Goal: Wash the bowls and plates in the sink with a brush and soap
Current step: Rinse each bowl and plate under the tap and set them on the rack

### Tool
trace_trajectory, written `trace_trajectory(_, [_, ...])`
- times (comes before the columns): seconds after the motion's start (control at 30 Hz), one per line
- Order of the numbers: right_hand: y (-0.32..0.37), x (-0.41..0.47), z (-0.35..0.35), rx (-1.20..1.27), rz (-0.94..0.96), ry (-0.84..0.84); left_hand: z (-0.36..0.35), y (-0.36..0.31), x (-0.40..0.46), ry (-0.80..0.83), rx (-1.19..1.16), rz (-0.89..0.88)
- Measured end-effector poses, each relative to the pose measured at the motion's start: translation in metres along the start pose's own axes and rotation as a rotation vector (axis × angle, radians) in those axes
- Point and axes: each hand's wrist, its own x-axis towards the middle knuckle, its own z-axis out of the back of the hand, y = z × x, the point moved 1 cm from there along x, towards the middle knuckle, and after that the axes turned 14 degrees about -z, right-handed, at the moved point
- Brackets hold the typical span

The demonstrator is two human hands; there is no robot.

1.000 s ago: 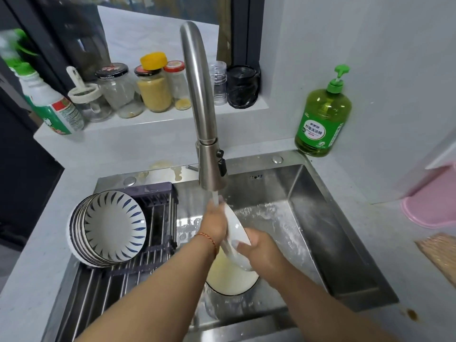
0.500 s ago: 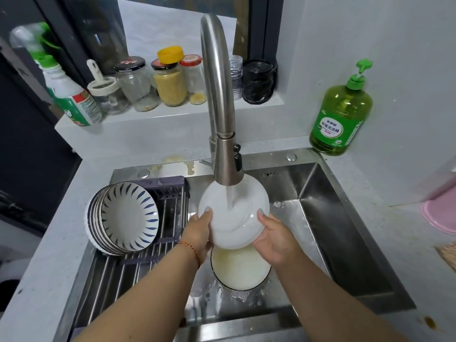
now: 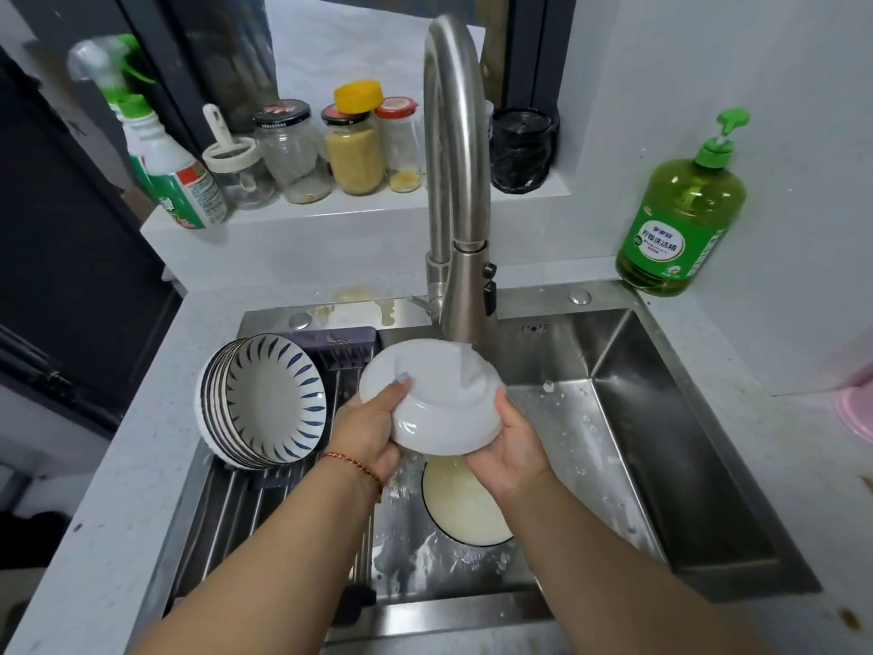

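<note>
Both hands hold a white bowl [image 3: 439, 404] upside down over the steel sink [image 3: 637, 418], its base under the running water of the tap [image 3: 465, 295]. My left hand [image 3: 366, 432] grips its left rim, my right hand [image 3: 512, 442] its lower right rim. Below it in the sink stands a bowl of cloudy yellowish water [image 3: 465, 510]. Several blue-striped bowls [image 3: 264, 399] lean upright on the drain rack [image 3: 264, 508] at the left. A green pump bottle of dish soap [image 3: 680, 219] stands at the sink's back right corner. No brush is in view.
On the ledge behind the tap stand a spray bottle [image 3: 165, 167], several jars [image 3: 326, 148] and a black container [image 3: 522, 148]. A pink basin [image 3: 855, 413] sits on the counter at the right edge. Soap foam lies on the sink floor.
The bowl went from edge-on beside the stream to base-up under it and shifted slightly left. The view has swung left.
</note>
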Motion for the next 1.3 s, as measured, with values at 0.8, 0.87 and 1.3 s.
trace_trajectory(0.8, [-0.026, -0.046, -0.009, -1.964, 0.546, -0.154, -0.012, -0.003, -0.014, 0.216, -0.109, 0.203])
trace_trajectory(0.87, [-0.029, -0.043, -0.009, -2.021, 0.514, -0.076, -0.004, 0.0, -0.011, 0.219, -0.186, 0.195])
trace_trajectory(1.3, [-0.007, 0.005, -0.029, -2.408, 0.396, -0.268, 0.014, 0.007, -0.024, 0.353, -0.391, 0.158])
